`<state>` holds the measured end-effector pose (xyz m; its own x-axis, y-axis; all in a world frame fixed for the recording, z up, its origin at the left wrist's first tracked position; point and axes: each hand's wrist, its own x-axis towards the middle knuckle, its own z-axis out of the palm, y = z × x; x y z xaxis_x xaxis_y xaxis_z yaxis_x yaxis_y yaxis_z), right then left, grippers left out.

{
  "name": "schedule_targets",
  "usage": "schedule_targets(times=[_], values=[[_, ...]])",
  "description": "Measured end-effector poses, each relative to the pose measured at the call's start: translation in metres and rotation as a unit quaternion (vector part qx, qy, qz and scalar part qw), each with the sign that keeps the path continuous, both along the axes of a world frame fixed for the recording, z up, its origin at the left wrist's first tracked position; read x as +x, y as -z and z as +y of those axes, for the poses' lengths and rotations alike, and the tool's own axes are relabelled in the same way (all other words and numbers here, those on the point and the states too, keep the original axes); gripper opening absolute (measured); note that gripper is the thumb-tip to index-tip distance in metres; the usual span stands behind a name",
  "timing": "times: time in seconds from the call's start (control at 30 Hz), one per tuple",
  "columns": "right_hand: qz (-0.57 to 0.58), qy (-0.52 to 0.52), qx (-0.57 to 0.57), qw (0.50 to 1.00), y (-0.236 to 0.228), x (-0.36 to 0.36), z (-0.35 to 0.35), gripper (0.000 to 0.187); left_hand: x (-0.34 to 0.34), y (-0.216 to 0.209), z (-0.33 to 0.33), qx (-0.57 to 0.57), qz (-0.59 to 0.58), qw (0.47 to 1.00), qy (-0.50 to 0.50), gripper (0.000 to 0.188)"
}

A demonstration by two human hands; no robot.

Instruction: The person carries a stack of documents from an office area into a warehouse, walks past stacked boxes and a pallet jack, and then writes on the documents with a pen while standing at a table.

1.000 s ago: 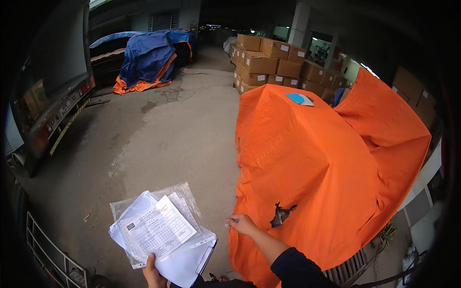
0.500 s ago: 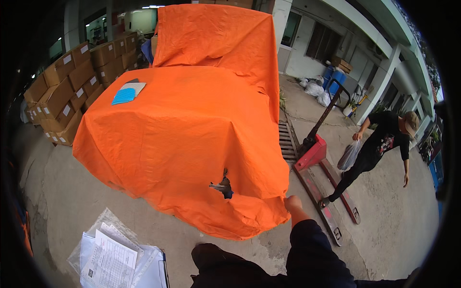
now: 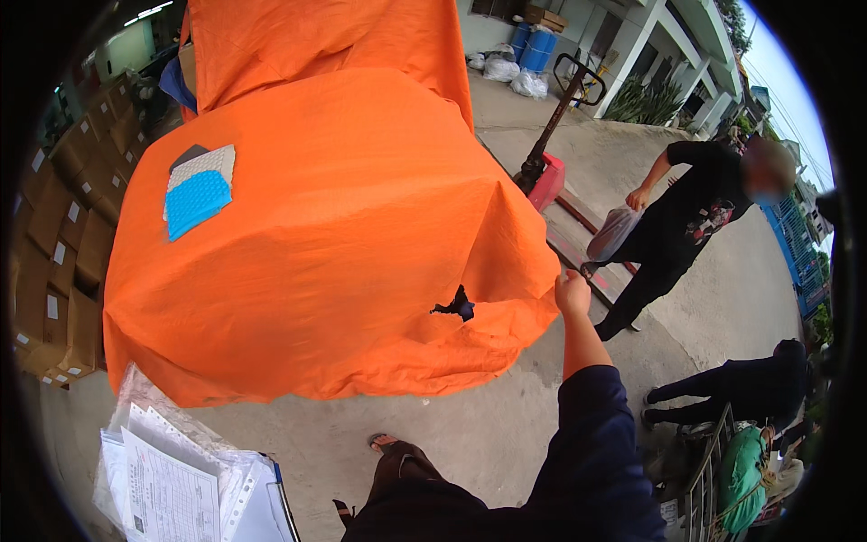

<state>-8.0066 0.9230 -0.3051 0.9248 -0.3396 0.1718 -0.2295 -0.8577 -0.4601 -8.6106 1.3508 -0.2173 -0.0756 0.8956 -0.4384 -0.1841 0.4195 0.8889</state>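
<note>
A large orange tarpaulin [image 3: 316, 235] is draped over a bulky load, with a torn hole near its lower right part. At its right corner my right hand [image 3: 572, 294] is closed on the edge, arm stretched out, and the cloth pulls into folds toward it. At the lower left, printed sheets [image 3: 167, 483] in clear plastic sleeves lie on a dark-edged clipboard [image 3: 287, 506]. My left hand does not show. On top of the tarpaulin rest a blue textured pad [image 3: 199, 203], a pale sheet and a grey piece.
Stacked cartons [image 3: 54, 262] stand at left. A red pallet jack [image 3: 546, 181] is beyond the tarpaulin's right side. A person in black [image 3: 695, 208] with a plastic bag walks close to my right hand. Another person [image 3: 750, 384] is beside a loaded cart [image 3: 709, 479] at lower right.
The view has turned right and come closer. My right hand still grips the tarpaulin's corner, now higher in view. The person with the bag has stepped nearer; a second person and cart appear.
</note>
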Motion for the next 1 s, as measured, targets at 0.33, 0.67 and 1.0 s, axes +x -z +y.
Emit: schedule_targets(times=[0.33,0.67,1.0], values=[[0.506,-0.489,-0.119,0.7,0.185,-0.384,0.345,0.046,-0.195,0.049,0.23,-0.037,-0.1,0.994,0.026,0.057],[0.753,-0.34,-0.151,0.543,0.267,-0.542,0.63,0.047,-0.362,0.059,0.498,0.032,-0.183,0.981,-0.056,0.066],[0.399,-0.73,-0.357,0.425,0.237,-0.607,1.174,0.051,-0.406,0.063,0.769,0.003,-0.135,0.975,-0.174,0.055]])
